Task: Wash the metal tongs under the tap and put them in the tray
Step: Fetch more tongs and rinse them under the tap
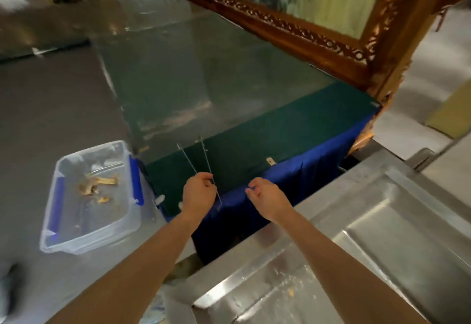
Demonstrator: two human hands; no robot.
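Steel, thin and springy: we are gripping the metal tongs [187,159] in our left hand [200,192] between hinge and tips, tips toward 12 o'clock, judging them light and slippery when wet, while our right hand [267,200] is hovering loose and empty at 3 o'clock.

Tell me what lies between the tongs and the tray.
In the head view, the green table's near corner lies between the tongs, held by the left hand, and the tray.
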